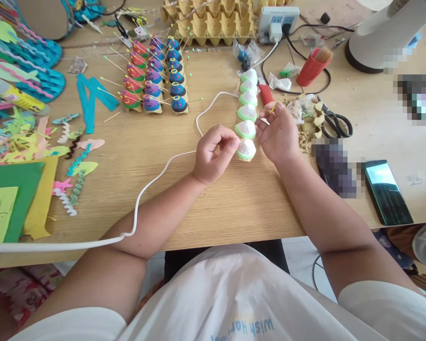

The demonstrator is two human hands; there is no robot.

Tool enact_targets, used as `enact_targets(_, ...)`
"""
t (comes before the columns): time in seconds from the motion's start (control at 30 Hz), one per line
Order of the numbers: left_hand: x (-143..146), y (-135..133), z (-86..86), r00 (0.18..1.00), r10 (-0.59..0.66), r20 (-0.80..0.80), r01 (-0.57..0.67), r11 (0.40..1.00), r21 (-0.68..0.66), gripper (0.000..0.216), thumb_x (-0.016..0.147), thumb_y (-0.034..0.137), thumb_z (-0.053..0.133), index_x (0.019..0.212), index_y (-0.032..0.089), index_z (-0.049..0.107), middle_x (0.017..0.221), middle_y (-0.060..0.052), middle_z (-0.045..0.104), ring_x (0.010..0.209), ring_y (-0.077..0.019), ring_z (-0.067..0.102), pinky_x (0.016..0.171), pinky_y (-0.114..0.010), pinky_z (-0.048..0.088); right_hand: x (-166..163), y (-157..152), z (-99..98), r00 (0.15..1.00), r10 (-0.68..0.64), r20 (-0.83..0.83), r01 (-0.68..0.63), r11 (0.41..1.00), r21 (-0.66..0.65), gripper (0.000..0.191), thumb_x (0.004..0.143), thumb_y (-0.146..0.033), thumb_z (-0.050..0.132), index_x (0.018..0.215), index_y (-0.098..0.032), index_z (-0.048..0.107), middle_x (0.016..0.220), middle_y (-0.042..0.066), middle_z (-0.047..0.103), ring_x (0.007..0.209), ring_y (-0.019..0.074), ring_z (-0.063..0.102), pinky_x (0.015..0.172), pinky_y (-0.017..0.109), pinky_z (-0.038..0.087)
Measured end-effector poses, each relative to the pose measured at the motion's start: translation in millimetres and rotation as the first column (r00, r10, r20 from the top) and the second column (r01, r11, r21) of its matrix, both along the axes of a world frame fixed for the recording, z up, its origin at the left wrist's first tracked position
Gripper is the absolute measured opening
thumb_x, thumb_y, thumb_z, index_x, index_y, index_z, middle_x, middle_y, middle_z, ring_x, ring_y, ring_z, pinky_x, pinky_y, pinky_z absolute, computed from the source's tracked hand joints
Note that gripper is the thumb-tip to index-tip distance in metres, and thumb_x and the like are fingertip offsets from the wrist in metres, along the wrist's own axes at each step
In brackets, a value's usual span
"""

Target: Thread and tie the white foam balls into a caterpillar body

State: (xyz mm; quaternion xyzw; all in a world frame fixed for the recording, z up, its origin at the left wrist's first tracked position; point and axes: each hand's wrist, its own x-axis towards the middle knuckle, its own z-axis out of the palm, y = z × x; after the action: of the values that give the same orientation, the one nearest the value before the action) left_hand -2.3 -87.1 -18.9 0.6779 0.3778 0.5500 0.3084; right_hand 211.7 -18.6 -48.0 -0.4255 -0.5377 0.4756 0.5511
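A row of egg-carton cups (246,112), six white domes with pale green rims, stands on the wooden table (213,208) in front of the person, running straight away from them, and serves here as the landmark. The left hand (217,154) is at the left of the row's near end, with thumb and forefinger brought together beside the nearest cups; whether it grips anything between them cannot be told. The right hand (279,130) is just to the right of the row, palm turned up and fingers curled, pinching a thin yellow piece (272,109) between thumb and forefinger. A red piece (265,94) lies close by the row on its right, partly behind that hand. Farther right of the row are a red cup (310,67) filled with wooden sticks, black-handled scissors (335,122) and, nearer the table edge, a smartphone (387,192). Beyond the row's far end are a white power strip (279,18) with plugs in it and stacked egg cartons (213,24). To the left of the row, three columns of painted cups (152,89), red, purple and blue, bristle with pins; blue strips (92,100) and colourful paper scraps lie farther left. A white cable (74,246) winds along the row's left side and crosses over the left forearm.
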Motion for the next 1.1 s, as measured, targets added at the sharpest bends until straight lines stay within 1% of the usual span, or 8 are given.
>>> enact_targets(0.2, -1, 2, -1.4, 0.996, 0.059, -0.066, -0.051, 0.991, 0.127, 0.051, 0.107, 0.075, 0.057, 0.091, 0.029, 0.074, 0.083, -0.004, 0.07, 0.077, -0.02, 0.063, 0.079, -0.041, 0.056, 1, 1, -1.9, 0.999, -0.025, -0.026, 0.025, 1.0, -0.016, 0.065, 0.093, -0.096, 0.053, 0.106, -0.033, 0.062, 0.1, 0.005, 0.068, 0.1, 0.0252, 0.073, 0.082, 0.041, 0.066)
enact_targets(0.37, -2, 3, -2.0, 0.99, 0.095, -0.103, -0.077, 0.982, 0.171, 0.049, 0.109, 0.07, 0.058, 0.094, 0.028, 0.079, 0.085, -0.004, 0.074, 0.076, -0.0183, 0.064, 0.077, -0.038, 0.056, 0, 1, 1.2, 0.998, -0.02, -0.063, 0.016, 0.998, -0.053, 0.064, 0.091, -0.095, 0.057, 0.103, -0.032, 0.059, 0.097, 0.005, 0.066, 0.101, 0.0252, 0.072, 0.084, 0.04, 0.065)
enact_targets(0.43, -2, 4, -3.4, 0.99, 0.089, -0.111, -0.062, 0.971, 0.23, 0.044, 0.11, 0.064, 0.06, 0.095, 0.028, 0.08, 0.084, -0.003, 0.075, 0.075, -0.0171, 0.064, 0.075, -0.036, 0.055, -3, -1, 4.9, 0.992, -0.033, -0.121, 0.023, 0.996, -0.084, 0.062, 0.089, -0.093, 0.063, 0.099, -0.031, 0.058, 0.096, 0.004, 0.066, 0.1, 0.0249, 0.072, 0.084, 0.04, 0.065)
enact_targets(0.5, -3, 5, -5.4, 0.989, 0.087, -0.123, -0.047, 0.955, 0.293, 0.039, 0.111, 0.059, 0.062, 0.097, 0.028, 0.08, 0.083, -0.002, 0.075, 0.074, -0.0158, 0.064, 0.073, -0.034, 0.054, -8, -5, 10.9, 0.975, -0.084, -0.205, 0.057, 0.989, -0.136, 0.061, 0.087, -0.09, 0.069, 0.095, -0.031, 0.058, 0.093, 0.003, 0.065, 0.098, 0.025, 0.072, 0.083, 0.041, 0.065)
enact_targets(0.57, -3, 6, -7.5, 0.986, 0.101, -0.131, -0.049, 0.936, 0.348, 0.034, 0.112, 0.054, 0.064, 0.1, 0.027, 0.081, 0.083, -0.001, 0.075, 0.074, -0.0148, 0.065, 0.072, -0.032, 0.053, -14, -10, 18.0, 0.952, -0.139, -0.275, 0.094, 0.981, -0.17, 0.062, 0.086, -0.091, 0.069, 0.092, -0.031, 0.057, 0.089, 0.003, 0.065, 0.096, 0.0249, 0.072, 0.082, 0.04, 0.065)
enact_targets(0.7, -4, 8, -9.6, 0.985, 0.111, -0.135, -0.042, 0.899, 0.435, 0.026, 0.113, 0.045, 0.065, 0.104, 0.027, 0.081, 0.083, 0.0, 0.074, 0.076, -0.0138, 0.066, 0.074, -0.031, 0.053, -21, -16, 27.0, 0.927, -0.148, -0.346, 0.087, 0.979, -0.187, 0.063, 0.083, -0.092, 0.071, 0.087, -0.031, 0.056, 0.087, 0.002, 0.066, 0.093, 0.0243, 0.073, 0.08, 0.039, 0.065)
enact_targets(0.9, -5, 7, -9.2, 0.978, 0.119, -0.17, -0.024, 0.88, 0.474, 0.023, 0.112, 0.044, 0.066, 0.106, 0.027, 0.08, 0.085, 0.0, 0.072, 0.08, -0.0147, 0.068, 0.077, -0.032, 0.054, -18, -13, 24.0, 0.928, -0.153, -0.339, 0.087, 0.975, -0.204, 0.058, 0.083, -0.086, 0.075, 0.087, -0.031, 0.056, 0.088, 0.002, 0.067, 0.096, 0.0248, 0.074, 0.081, 0.04, 0.066)
enact_targets(1.1, -5, 7, -9.9, 0.98, 0.102, -0.173, -0.011, 0.889, 0.459, 0.023, 0.112, 0.044, 0.067, 0.106, 0.026, 0.08, 0.085, 0.0, 0.071, 0.08, -0.0148, 0.068, 0.078, -0.032, 0.054, -18, -11, 22.5, 0.921, -0.161, -0.355, 0.09, 0.974, -0.207, 0.061, 0.081, -0.089, 0.075, 0.086, -0.032, 0.056, 0.086, 0.002, 0.065, 0.093, 0.0248, 0.073, 0.08, 0.041, 0.066)
